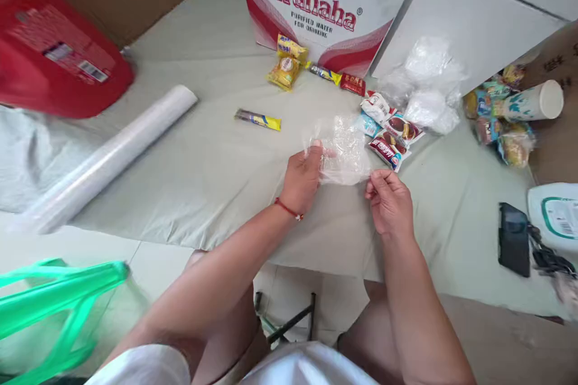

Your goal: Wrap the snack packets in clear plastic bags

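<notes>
My left hand (303,179) and my right hand (389,203) both pinch a small clear plastic bag (344,151) and hold it just above the pale cloth (203,156) spread on the floor. The left hand, with a red string at the wrist, grips the bag's left edge. The right hand's fingers are closed on its lower right corner. Just beyond the bag lie several snack packets (392,132), red, white and blue. A yellow bar (257,120) lies alone to the left.
A Wahaha water carton (325,0) and white boxes (469,18) stand at the back, with yellow snack packets (286,63) in front. A clear film roll (108,159) lies left, crumpled plastic bags (428,84) and a paper cup (535,101) right, a black phone (513,239) nearby.
</notes>
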Tool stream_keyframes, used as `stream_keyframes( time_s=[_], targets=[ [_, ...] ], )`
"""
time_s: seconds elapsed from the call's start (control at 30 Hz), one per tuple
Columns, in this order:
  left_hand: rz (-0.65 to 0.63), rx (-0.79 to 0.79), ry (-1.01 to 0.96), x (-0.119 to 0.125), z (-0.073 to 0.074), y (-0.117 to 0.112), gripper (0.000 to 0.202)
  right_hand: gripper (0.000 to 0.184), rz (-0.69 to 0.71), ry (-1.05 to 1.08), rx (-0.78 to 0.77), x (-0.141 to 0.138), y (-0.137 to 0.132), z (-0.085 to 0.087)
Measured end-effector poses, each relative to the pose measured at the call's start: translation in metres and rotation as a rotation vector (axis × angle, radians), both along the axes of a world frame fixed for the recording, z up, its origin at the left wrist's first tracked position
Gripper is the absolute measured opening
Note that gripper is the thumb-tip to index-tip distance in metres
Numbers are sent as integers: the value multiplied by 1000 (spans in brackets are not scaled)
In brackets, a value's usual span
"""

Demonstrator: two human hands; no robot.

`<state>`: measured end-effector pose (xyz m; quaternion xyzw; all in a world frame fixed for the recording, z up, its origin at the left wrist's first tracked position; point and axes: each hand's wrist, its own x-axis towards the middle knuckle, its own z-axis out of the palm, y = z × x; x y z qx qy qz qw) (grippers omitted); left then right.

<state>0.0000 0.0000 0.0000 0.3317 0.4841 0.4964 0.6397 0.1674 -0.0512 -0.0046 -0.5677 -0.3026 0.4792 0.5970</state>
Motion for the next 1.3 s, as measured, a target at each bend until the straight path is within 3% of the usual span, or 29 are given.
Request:
stream_keyframes(
  time_s=[0.13,0.27,0.33,0.47,0.67,0.9,1.1,1.3],
  targets=[
    [4,2,35,2,-1,4,63,36,-68,-135,24,4,-1,-2],
    [17,62,130,4,-2,2,62,25,-263,-530,216,-8,-9,0],
    [-4,111,186,5,-3,0,61,18,-172,-685,306,-20,-14,1],
    [-61,161,188,8,-7,-4,63,18,213,-792,299,-36,-16,-1],
    [-45,78,103,10,-6,-2,64,16,256,-377,117,-27,-11,-5],
    [-31,106,47,7,-4,0,60,27,64,42,30,-15,-5,7],
    [-100,158,-15,0,1,8,52,31,-74,265,32,9,2,13],
    [25,95,45,-13,3,19,53,29,-166,395,64,34,3,14]
  ],
)
